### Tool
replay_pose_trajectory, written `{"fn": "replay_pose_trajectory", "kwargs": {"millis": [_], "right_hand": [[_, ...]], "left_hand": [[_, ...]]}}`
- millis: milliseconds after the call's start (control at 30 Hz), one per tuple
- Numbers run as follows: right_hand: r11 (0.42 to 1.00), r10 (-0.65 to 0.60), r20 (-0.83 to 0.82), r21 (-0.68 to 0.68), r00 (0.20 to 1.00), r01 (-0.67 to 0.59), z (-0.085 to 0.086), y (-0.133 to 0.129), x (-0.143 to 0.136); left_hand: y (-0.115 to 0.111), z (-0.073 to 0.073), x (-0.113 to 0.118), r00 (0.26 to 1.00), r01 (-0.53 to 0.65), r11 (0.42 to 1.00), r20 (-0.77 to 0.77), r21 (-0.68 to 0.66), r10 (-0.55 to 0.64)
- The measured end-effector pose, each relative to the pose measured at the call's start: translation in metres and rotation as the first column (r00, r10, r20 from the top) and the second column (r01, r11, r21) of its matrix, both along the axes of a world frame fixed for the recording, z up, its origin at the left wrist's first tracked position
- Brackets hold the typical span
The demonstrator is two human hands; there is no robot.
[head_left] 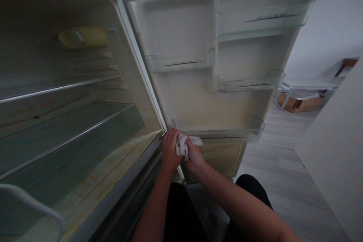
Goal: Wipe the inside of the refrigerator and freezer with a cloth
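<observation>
Both hands are bunching a white cloth (185, 144): the right hand (195, 157) is closing around it, the left hand (171, 147) seemingly pinching its edge, low at the open fridge door (198, 64) corner. Wiping looks underway; pressing the cloth along the bottom door bin (227, 133) should follow.

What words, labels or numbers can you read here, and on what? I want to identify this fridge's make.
None can be read.
Upper door shelf: a dark printed line, too blurred.
Middle door shelf: a dark printed line, too blurred.
Yellow package inside the fridge: a pale label, too small and blurred.
Cloth in both hands: no print.
</observation>
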State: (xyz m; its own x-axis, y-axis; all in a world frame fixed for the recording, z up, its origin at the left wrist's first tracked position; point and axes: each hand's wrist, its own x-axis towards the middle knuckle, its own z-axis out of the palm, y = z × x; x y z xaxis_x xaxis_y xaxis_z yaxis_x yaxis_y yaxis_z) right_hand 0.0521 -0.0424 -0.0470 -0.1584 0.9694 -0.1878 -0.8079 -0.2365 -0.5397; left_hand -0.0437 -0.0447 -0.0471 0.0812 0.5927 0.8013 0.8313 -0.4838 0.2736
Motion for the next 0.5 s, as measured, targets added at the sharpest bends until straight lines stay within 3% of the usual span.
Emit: {"fn": "replay_pose_trajectory", "kwargs": {"millis": [133,233,400,500], "right_hand": [[0.966,-0.252,0.038,-0.053,0.967,0.254,0.003,-0.010,0.032],[0.896,-0.440,0.038,-0.038,0.897,0.441,0.000,-0.005,0.073],[0.675,-0.738,-0.027,0.008,0.675,0.738,-0.012,0.027,0.163],[0.462,-0.887,0.024,0.033,0.462,0.886,-0.018,0.043,0.206]], "left_hand": [[0.001,-0.002,0.001,1.000,-0.028,0.999,-0.002,0.027,0.028],[0.002,-0.003,0.005,0.998,-0.060,0.997,0.021,0.049,0.059],[0.003,-0.002,0.012,0.996,-0.080,0.993,0.056,0.088,0.075],[0.003,-0.004,0.015,0.994,-0.090,0.992,0.076,0.087,0.083]]}}
